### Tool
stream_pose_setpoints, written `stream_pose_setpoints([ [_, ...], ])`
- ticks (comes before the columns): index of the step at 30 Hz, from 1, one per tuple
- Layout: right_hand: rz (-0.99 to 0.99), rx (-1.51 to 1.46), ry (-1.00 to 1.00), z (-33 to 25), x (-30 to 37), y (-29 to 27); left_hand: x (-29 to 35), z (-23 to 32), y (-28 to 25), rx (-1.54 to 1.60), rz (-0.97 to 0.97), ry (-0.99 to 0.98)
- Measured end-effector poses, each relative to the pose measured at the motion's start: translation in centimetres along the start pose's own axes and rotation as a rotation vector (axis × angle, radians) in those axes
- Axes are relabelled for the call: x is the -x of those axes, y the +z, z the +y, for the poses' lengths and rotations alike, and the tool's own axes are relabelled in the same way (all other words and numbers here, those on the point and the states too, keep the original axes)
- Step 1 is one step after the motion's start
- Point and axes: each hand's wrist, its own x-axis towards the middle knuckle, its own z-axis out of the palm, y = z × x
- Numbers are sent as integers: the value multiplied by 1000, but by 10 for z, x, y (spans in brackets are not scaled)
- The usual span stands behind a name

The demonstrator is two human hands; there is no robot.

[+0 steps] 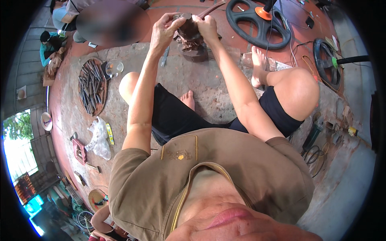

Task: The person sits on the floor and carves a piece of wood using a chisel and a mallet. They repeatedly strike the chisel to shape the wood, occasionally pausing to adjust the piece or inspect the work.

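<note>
A dark brown wood carving (190, 41) stands upright on the ground in front of me, beyond my feet. Its upper part is a smooth block and its lower part is rough with carved detail. My left hand (164, 31) is closed on the upper left side, fingers bent over the block. On the opposite side my right hand (207, 29) grips the block, thumb near its top. Both arms are stretched out. Close to the left hand, a thin flat metal strip (165, 56) lies on the ground. The carving's far side is hidden.
At left lie a round tray (105, 94) of several chisels, a glass cup (116, 67), a plastic bag (99, 138) and a red basket (79, 152). Fan bases (237, 25) stand at far right; a corded power tool (313, 134) lies near my right knee. Other people (45, 49) sit far left.
</note>
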Motion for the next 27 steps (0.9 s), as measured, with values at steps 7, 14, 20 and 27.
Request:
stream_pose_setpoints([
  [7,-170,-639,319,-23,15,-26,-5,-7,-4,37,8,3],
  [14,-63,-242,142,-17,18,-16,-6,-1,1,53,-9,12],
  [20,-65,-358,112,-7,3,0,-3,2,-3,67,-17,0],
  [27,50,-578,295,-26,31,0,3,14,14,-85,83,280],
])
